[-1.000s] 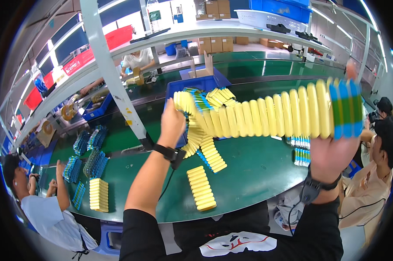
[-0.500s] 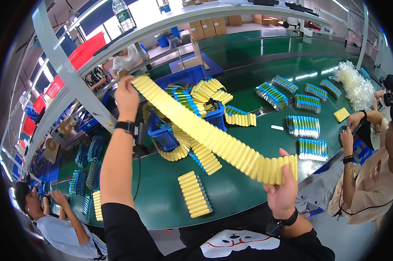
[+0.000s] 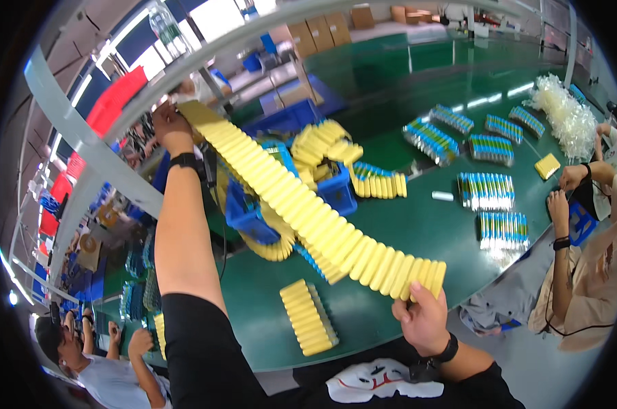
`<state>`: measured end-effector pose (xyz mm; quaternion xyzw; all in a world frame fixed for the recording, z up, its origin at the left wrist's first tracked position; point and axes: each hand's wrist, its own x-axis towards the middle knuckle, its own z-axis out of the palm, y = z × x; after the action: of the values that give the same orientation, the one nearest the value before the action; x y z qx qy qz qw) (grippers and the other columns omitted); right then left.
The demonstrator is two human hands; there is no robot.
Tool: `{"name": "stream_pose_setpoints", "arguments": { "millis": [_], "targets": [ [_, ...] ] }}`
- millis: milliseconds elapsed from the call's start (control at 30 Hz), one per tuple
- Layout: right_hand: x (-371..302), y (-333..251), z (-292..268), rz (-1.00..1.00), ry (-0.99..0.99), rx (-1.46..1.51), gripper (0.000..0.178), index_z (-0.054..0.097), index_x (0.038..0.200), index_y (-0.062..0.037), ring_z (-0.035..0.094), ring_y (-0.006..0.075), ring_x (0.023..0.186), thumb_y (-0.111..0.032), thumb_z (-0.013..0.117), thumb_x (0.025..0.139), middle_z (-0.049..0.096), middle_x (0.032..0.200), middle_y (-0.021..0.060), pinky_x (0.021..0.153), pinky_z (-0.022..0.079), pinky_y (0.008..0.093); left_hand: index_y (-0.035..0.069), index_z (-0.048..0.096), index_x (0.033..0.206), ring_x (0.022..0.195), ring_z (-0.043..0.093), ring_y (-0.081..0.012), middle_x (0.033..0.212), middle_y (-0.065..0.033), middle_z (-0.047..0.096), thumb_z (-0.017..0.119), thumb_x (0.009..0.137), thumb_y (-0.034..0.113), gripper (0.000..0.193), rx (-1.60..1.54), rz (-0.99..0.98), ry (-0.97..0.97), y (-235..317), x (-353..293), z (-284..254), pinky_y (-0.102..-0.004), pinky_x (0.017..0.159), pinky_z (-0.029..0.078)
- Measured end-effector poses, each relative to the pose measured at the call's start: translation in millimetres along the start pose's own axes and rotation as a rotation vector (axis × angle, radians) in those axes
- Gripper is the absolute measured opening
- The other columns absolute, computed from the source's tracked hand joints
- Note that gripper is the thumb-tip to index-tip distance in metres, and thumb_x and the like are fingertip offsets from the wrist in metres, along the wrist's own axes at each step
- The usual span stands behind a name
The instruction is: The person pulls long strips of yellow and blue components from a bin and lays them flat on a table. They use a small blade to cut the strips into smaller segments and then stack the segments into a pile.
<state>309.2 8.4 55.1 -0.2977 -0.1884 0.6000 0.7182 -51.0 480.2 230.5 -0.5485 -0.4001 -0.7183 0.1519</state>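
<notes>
Shift since earlier: left hand (image 3: 172, 126) had gone farther out and left; right hand (image 3: 425, 320) had dropped slightly toward the body.
Left arm: stretched forward, hand gripping the far end of the yellow strip (image 3: 322, 228).
Right arm: bent, near the torso, thumb pressed on the strip's near end, other fingers partly hidden.
Yellow strip: ran diagonally between both hands, above the table, covering part of the blue bin (image 3: 339, 193).
Bin: heaped with more yellow pieces (image 3: 325, 143).
Near side: yellow-faced pack (image 3: 307, 319) lay alone.
Right side: blue-green packs (image 3: 486, 189), clear plastic heap (image 3: 559, 116).
Table: green (image 3: 404, 232), curved by the lens.
Room: grey post (image 3: 93, 146) left, cartons (image 3: 318, 34) behind, co-workers both sides.
</notes>
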Motion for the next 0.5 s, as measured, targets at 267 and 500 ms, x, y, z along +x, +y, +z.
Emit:
{"name": "stream_pose_setpoints", "arguments": {
  "millis": [267,500],
  "targets": [
    [6,16,-2,0.238,-0.067,0.01,0.024,0.057,0.112,-0.0034,0.039,0.0108,0.06,-0.022,0.055,0.097,0.062,0.095,0.0056,0.055,0.03,0.0279,0.001,0.047,0.142,0.104,0.068,-0.0333,0.113,-0.0195,0.07,0.063,0.09,0.006,0.054,0.197,-0.101,-0.772,-1,-94,-40,-0.0417,0.095,0.052],
    [-1,14,20,0.293,-0.196,-0.099,0.024,0.05,0.116,-0.0048,0.051,0.0078,0.065,-0.006,0.062,0.096,0.067,0.101,0.0156,0.053,0.038,0.0218,0.003,0.059,0.127,0.082,0.063,-0.0102,0.085,-0.0013,0.064,0.064,0.096,0.008,0.032,-0.2,-0.307,-0.825,119,-135,-156,-0.026,0.074,0.051]
  ]
}}
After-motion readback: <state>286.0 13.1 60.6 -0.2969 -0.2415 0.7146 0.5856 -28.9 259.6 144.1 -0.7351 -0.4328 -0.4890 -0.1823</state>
